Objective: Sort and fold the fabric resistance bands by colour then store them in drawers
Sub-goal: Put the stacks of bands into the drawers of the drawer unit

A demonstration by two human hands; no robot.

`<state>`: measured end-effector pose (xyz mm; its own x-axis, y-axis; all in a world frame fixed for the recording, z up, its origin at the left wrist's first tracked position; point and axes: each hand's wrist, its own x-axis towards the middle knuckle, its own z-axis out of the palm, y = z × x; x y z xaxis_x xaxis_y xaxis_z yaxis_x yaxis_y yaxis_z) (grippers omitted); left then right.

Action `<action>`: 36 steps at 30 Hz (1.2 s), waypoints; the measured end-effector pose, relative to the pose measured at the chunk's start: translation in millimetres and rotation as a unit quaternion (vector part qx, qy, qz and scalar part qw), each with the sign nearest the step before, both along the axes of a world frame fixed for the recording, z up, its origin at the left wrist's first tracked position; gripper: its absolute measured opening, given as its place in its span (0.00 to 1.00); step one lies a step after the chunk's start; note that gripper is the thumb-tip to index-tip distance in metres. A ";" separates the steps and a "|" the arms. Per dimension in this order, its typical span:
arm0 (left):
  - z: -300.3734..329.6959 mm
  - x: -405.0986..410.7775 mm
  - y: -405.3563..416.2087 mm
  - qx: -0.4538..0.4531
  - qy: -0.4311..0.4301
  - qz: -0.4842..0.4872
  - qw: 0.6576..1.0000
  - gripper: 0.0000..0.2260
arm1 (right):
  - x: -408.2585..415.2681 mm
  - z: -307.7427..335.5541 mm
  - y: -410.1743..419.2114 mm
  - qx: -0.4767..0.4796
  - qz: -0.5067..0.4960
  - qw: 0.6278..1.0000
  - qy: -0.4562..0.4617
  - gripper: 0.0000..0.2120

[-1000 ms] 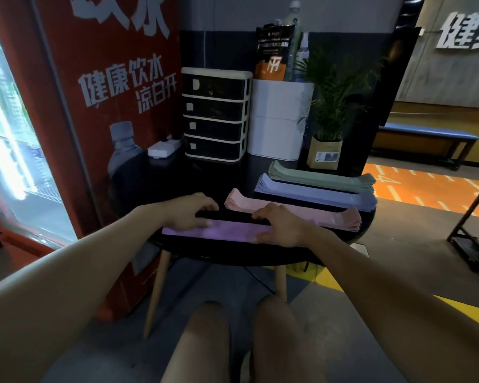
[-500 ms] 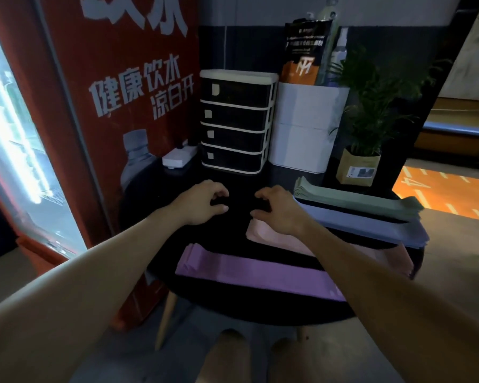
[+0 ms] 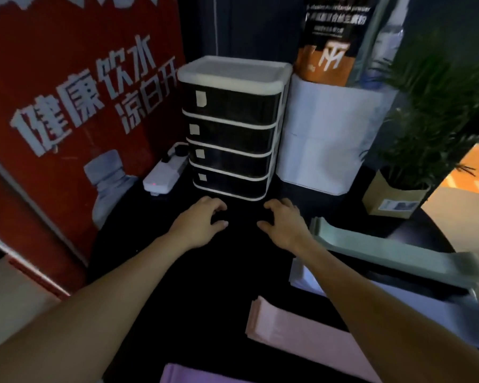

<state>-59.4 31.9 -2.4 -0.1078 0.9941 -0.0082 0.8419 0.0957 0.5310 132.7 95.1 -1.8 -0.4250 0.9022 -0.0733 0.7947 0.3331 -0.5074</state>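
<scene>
Reaching for drawer unit (image 3: pixel 230 128) at desk (image 3: pixel 221 286) far edge | left hand (image 3: pixel 198 223) and right hand (image 3: pixel 284 225) loosely curled, holding nothing | bands along right edge: green (image 3: pixel 385 251), blue (image 3: pixel 415 305), pink (image 3: pixel 296 327), purple (image 3: pixel 194 374) at near edge | risk: light unit slides when a drawer is pulled; right forearm sweeps stacks.

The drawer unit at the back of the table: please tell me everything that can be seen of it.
The drawer unit is a small upright cabinet with a white frame, a white top and four stacked dark drawers that look like glossy plastic. All four appear closed, and each front carries a small pale label near its left side. It stands on the black table, with a white box close on its right and a white power strip at its left. Both hands are near its base, not touching it.
</scene>
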 end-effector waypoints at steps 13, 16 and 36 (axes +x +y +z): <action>133.3 -33.5 21.7 -0.091 -0.034 0.025 0.995 0.18 | -7.6 122.7 28.9 -0.087 -0.016 0.996 0.028 0.21; 138.2 -50.4 37.2 -0.055 0.001 0.053 0.997 0.19 | -15.9 133.3 38.8 -0.060 -0.057 0.996 0.025 0.20; 130.9 -141.5 136.2 0.057 -0.130 -0.032 0.989 0.35 | -106.0 144.3 70.4 0.001 -0.292 0.956 0.034 0.24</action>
<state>-200.9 168.1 128.6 -0.0539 0.9949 0.0856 0.6775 -0.0266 0.7351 26.7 165.6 142.4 0.1465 0.9873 -0.0612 0.8112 -0.1553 -0.5637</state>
